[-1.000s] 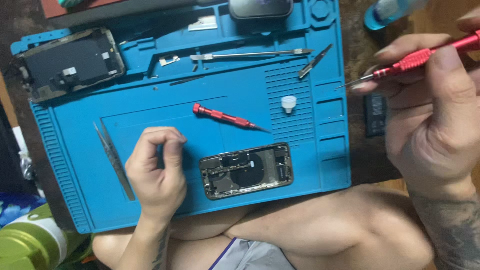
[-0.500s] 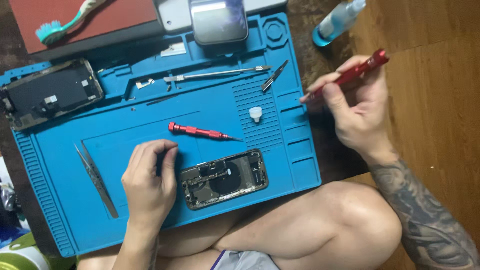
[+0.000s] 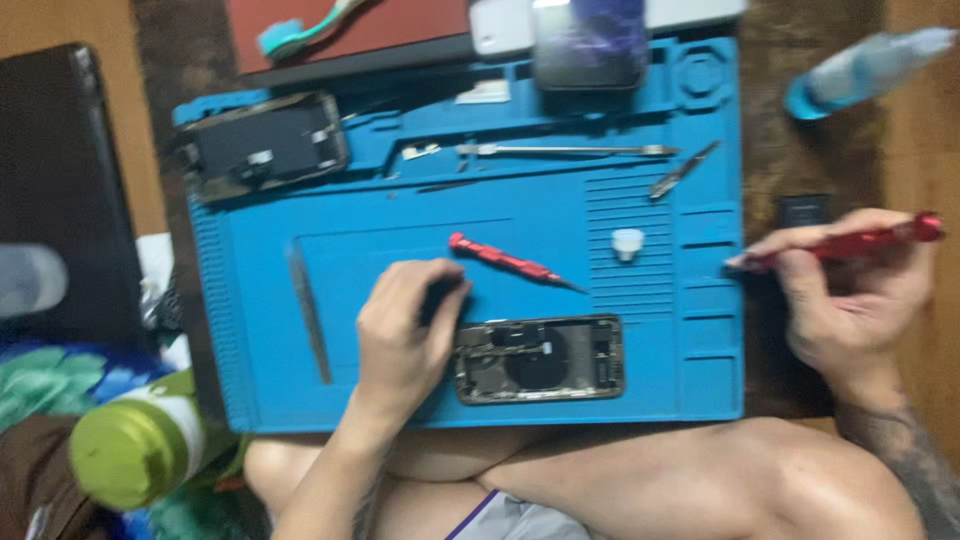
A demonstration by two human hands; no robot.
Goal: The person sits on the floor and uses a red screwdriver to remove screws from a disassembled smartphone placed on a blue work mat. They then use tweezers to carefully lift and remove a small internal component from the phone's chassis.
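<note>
The left hand (image 3: 405, 335) rests curled against the opened phone (image 3: 540, 358) near the blue mat's (image 3: 400, 215) front edge; the right hand's (image 3: 850, 300) fingers pinch a red screwdriver (image 3: 850, 243) past its right edge.

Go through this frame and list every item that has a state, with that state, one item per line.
Opened phone: back off, insides showing, flat on the blue mat.
Phone screen: detached, lying at the mat's top left corner.
Left hand: resting on the mat against the opened phone's left end.
Right hand: gripping a red screwdriver.
Second red screwdriver: lying loose on the mat.
Tweezers: lying unused.
Spray bottle: on its side.
</note>
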